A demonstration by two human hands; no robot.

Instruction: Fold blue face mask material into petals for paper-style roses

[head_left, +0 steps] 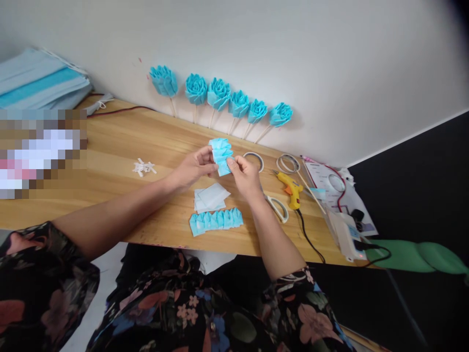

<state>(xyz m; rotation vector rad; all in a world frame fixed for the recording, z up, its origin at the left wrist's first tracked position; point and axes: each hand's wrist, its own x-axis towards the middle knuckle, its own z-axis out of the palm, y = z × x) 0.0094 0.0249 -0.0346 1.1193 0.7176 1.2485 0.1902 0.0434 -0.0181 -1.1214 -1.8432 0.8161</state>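
Observation:
Above the table, both hands hold a short strip of pleated blue fabric-like material (221, 155), its folds stacked one over another. My left hand (194, 167) grips it along its left side, fingers partly behind it. My right hand (244, 176) pinches its lower right part, thumb on the front. Below the hands lie several pale, thin sheets (210, 197). A longer pleated blue strip (216, 221) rests nearer the table's front edge. Scissors (278, 209) lie partly hidden under my right wrist.
Several blue fabric roses (220, 94) on sticks lean against the wall. A yellow glue gun (291, 189), tape rolls (288, 164) and a white power strip (348, 237) are at right. White scraps (144, 167) lie left; stacked blue face masks (40, 80) stand at the back left.

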